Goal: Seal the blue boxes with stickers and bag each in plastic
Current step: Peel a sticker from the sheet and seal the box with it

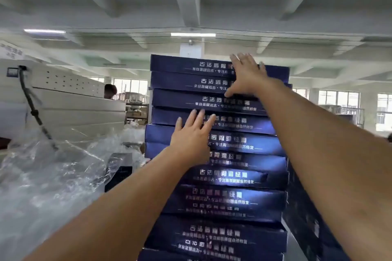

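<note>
Concrete ceiling beams span a workshop hall behind a tall stack of blue boxes (229, 199) at centre. Left hand (192, 135) lies flat, fingers spread, against the stack's upper front. Right hand (247, 78) presses open-palmed against the topmost boxes. Crumpled clear plastic (42, 176) lies to the left.

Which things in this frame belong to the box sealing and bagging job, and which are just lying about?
Job: stack of blue boxes; left hand and right hand, both flat against it; heap of clear plastic, probably the bags.
Lying about: white machine; black hose in front of it; a person behind it.
</note>
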